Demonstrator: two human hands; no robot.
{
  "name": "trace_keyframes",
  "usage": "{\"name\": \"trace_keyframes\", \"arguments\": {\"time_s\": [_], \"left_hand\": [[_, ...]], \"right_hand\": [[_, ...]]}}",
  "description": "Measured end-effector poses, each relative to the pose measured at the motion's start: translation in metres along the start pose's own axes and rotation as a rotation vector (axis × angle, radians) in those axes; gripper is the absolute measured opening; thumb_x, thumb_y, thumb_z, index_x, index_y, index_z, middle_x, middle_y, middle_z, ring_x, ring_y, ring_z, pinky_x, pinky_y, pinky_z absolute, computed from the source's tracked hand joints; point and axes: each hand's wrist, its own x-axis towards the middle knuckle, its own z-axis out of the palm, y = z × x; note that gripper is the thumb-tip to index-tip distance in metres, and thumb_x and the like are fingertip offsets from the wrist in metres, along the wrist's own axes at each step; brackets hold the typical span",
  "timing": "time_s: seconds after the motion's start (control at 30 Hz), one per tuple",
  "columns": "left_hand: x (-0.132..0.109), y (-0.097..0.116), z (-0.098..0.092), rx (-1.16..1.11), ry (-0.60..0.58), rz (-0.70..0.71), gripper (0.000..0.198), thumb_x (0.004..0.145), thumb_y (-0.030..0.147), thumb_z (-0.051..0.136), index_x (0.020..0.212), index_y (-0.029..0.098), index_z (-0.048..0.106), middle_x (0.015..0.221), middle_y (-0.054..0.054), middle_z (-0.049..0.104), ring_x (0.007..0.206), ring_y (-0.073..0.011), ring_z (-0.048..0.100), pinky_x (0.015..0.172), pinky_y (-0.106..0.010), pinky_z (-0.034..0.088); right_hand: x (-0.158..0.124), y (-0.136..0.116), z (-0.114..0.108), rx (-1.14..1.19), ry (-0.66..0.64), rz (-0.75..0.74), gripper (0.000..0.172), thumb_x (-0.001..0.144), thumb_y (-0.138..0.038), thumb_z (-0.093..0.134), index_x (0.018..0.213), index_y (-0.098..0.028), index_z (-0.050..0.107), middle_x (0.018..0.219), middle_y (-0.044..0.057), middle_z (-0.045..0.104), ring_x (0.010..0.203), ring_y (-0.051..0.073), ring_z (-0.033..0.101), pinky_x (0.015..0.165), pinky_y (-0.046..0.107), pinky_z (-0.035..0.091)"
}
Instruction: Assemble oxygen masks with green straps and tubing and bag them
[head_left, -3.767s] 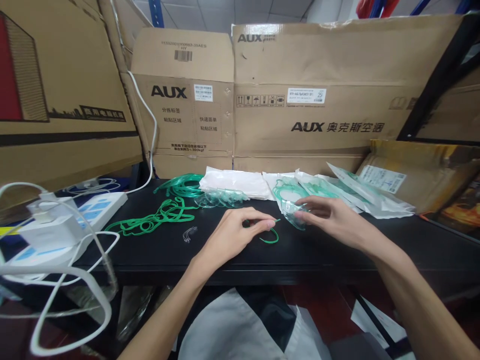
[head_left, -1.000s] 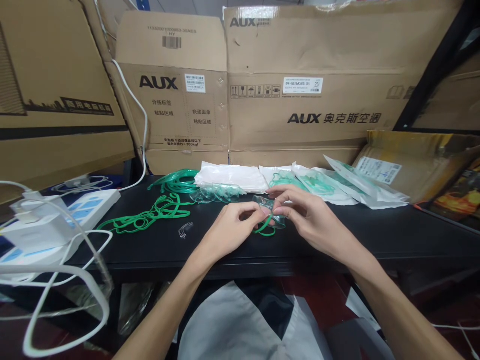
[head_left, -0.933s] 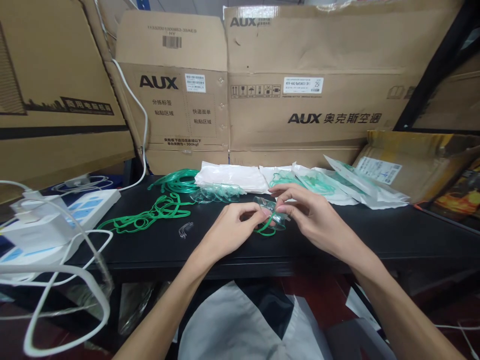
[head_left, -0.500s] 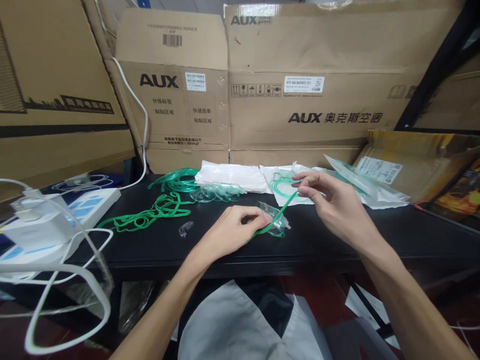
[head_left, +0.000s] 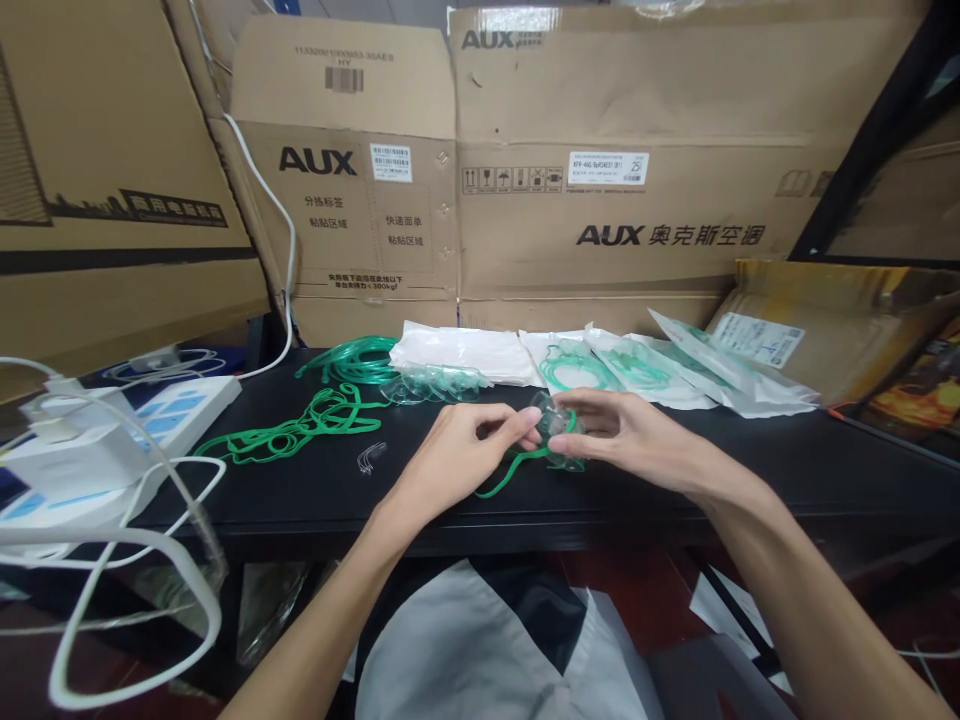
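A clear greenish plastic mask (head_left: 556, 428) is between my two hands near the front of the black table. My left hand (head_left: 480, 448) pinches its left side, thumb against fingers. My right hand (head_left: 626, 432) closes on its right side, with thumb and fingers around the edge. A green elastic strap (head_left: 510, 473) runs from the mask and trails onto the table below my left fingers. Left of my hands lie a heap of green straps (head_left: 315, 425) and some small metal strips (head_left: 370, 458). Behind sits a row of clear masks (head_left: 435, 384).
Coiled green tubing (head_left: 352, 360) and white packets (head_left: 465, 352) lie at the back. Bagged tubing sets (head_left: 637, 365) stand behind my right hand. A power strip (head_left: 180, 410) with white cables is at the left. Cardboard boxes (head_left: 585, 120) wall the back.
My right hand has come down from the raised strap to the mask. The mask is lifted slightly between both hands, and the strap, taut before, now hangs loose.
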Motion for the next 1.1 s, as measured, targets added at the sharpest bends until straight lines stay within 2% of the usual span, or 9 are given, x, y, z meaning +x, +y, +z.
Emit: {"name": "trace_keyframes", "arguments": {"time_s": [0.1,0.23,0.4,0.57,0.67,0.73,0.83,0.97,1.1], "left_hand": [[0.0,-0.003,-0.002,0.1,0.067,0.01,0.038,0.099,0.054,0.052,0.089,0.027,0.077,0.093,0.006,0.077,0.086,-0.0177,0.066,0.083,-0.028,0.044],[-0.001,-0.008,0.002,0.236,0.047,0.041,0.024,0.098,0.046,0.057,0.1,0.033,0.077,0.103,0.007,0.076,0.088,-0.0181,0.062,0.084,-0.031,0.043],[-0.002,-0.01,0.005,0.305,-0.004,0.01,0.025,0.097,0.044,0.056,0.106,0.034,0.077,0.103,0.004,0.076,0.094,-0.0213,0.062,0.083,-0.032,0.042],[-0.002,-0.008,0.002,0.245,-0.086,-0.053,0.03,0.099,0.045,0.052,0.098,0.031,0.078,0.082,0.003,0.076,0.076,-0.0183,0.065,0.07,-0.028,0.042],[-0.002,-0.009,0.001,0.237,-0.067,-0.072,0.031,0.099,0.046,0.052,0.098,0.029,0.078,0.076,0.003,0.074,0.072,-0.0175,0.065,0.067,-0.028,0.042],[-0.001,-0.012,0.003,0.285,-0.008,-0.039,0.028,0.097,0.045,0.056,0.103,0.029,0.077,0.086,0.002,0.075,0.08,-0.0188,0.066,0.071,-0.029,0.043],[0.0,-0.016,0.006,0.354,0.045,0.068,0.023,0.098,0.037,0.059,0.112,0.029,0.074,0.11,0.0,0.072,0.102,-0.021,0.062,0.089,-0.032,0.044],[0.001,-0.021,0.01,0.363,-0.075,0.179,0.027,0.102,0.025,0.05,0.119,0.028,0.071,0.126,0.001,0.068,0.113,-0.0204,0.057,0.101,-0.033,0.04],[0.001,-0.025,0.01,0.336,-0.149,0.148,0.019,0.1,0.029,0.057,0.11,0.028,0.073,0.117,0.001,0.07,0.109,-0.0209,0.058,0.096,-0.032,0.041]], "right_hand": [[-0.005,0.0,-0.014,-0.069,0.01,0.034,0.04,0.083,-0.044,0.077,0.115,-0.023,0.067,0.106,0.006,0.074,0.099,0.027,0.069,0.085,0.038,0.053],[-0.009,0.001,-0.02,-0.088,-0.045,0.014,0.03,0.087,-0.045,0.072,0.107,-0.025,0.062,0.083,0.001,0.071,0.08,0.022,0.066,0.076,0.035,0.049],[0.001,0.015,-0.011,-0.143,-0.062,0.016,0.032,0.087,-0.051,0.071,0.105,-0.027,0.059,0.091,0.001,0.068,0.085,0.022,0.063,0.078,0.035,0.047],[0.002,0.019,-0.01,-0.22,-0.075,-0.016,0.033,0.087,-0.052,0.069,0.105,-0.027,0.058,0.091,-0.001,0.061,0.081,0.019,0.056,0.075,0.033,0.045],[0.0,0.014,-0.01,-0.219,-0.102,-0.045,0.032,0.087,-0.051,0.07,0.105,-0.027,0.058,0.09,-0.001,0.058,0.08,0.019,0.053,0.073,0.031,0.043],[-0.001,0.01,-0.009,-0.218,-0.128,-0.069,0.032,0.088,-0.052,0.069,0.105,-0.027,0.058,0.091,-0.001,0.058,0.081,0.019,0.053,0.072,0.031,0.042],[-0.002,0.004,-0.004,-0.228,-0.169,-0.093,0.032,0.088,-0.052,0.069,0.106,-0.028,0.059,0.09,-0.002,0.058,0.079,0.018,0.051,0.069,0.03,0.04],[-0.001,-0.001,0.002,-0.233,-0.224,-0.109,0.031,0.088,-0.052,0.069,0.105,-0.028,0.061,0.084,-0.004,0.053,0.074,0.016,0.045,0.065,0.028,0.036],[0.001,0.0,0.004,-0.216,-0.239,-0.126,0.03,0.089,-0.051,0.069,0.104,-0.027,0.061,0.084,-0.004,0.054,0.073,0.015,0.046,0.064,0.027,0.035]]}}
